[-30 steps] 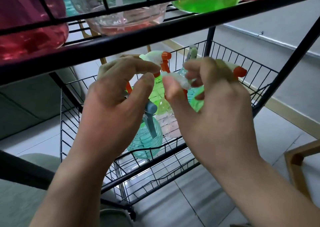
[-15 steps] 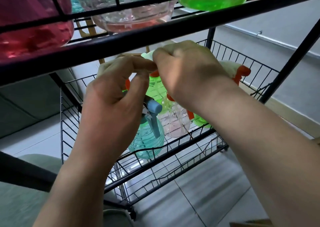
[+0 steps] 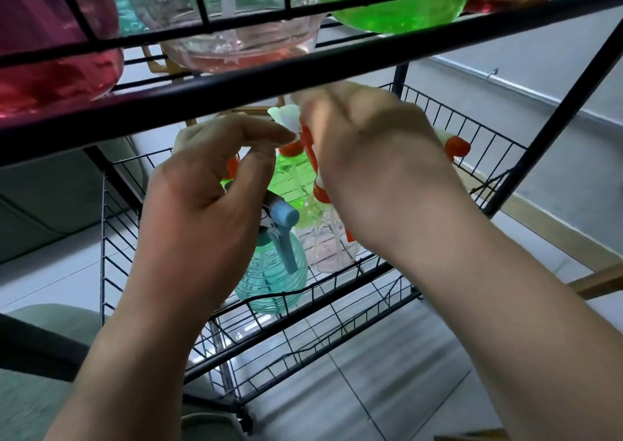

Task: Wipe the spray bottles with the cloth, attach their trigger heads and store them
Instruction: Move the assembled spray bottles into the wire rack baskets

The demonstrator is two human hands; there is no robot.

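Note:
Inside the black wire basket [image 3: 337, 280] stand a teal ribbed bottle [image 3: 269, 279] with a blue trigger head [image 3: 285, 218], a green bottle [image 3: 290, 184] with a white and orange head [image 3: 285, 117], and a clear bottle [image 3: 332, 242]. My left hand [image 3: 202, 201] curls round a green and orange bottle neck that it mostly hides; thumb and forefinger meet beside the white head. My right hand [image 3: 374, 161], blurred, grips the trigger head on the clear bottle. That head's orange nozzle [image 3: 455, 145] sticks out to the right. No cloth is visible.
The upper shelf's black rail [image 3: 303, 70] crosses just above my hands. It carries a red bottle [image 3: 50, 63], a clear one [image 3: 242, 36] and a green one [image 3: 397, 6]. The rack's post [image 3: 556, 110] slants at right. Below are a lower wire tier [image 3: 303, 359] and grey floor.
My right hand has risen and turned over the top of the clear bottle's trigger head, its back now facing me. My left hand has stayed near the green bottle's neck.

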